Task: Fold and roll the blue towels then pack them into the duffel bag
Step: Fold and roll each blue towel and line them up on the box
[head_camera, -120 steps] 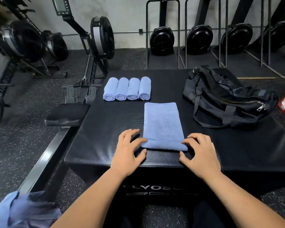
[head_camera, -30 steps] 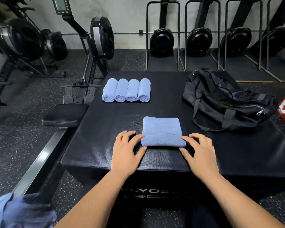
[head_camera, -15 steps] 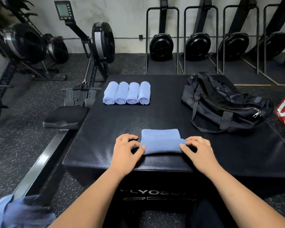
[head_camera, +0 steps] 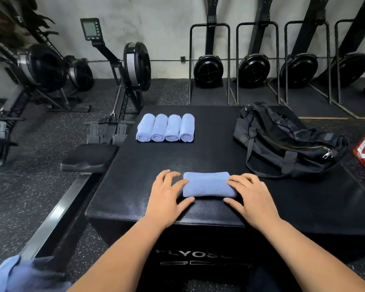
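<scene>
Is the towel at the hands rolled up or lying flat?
Rolled up. The towel is a short thick bundle between the left hand and right hand, with no flat part showing past it on the box.

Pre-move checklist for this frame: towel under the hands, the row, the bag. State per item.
1. Towel rolled up, no flat tail showing: ok.
2. Both hands on it, left hand at its left end, right hand over its right end: ok.
3. Four rolled towels side by side in a neat row at the far left of the box top: ok.
4. Bare space right of the row for a fifth roll: ok.
5. Duffel bag open for packing: not ok, no opening shows and the zip pull sits at the end.
6. Blue cloth at lower left, more towels to roll: cannot tell, blurred.
</scene>
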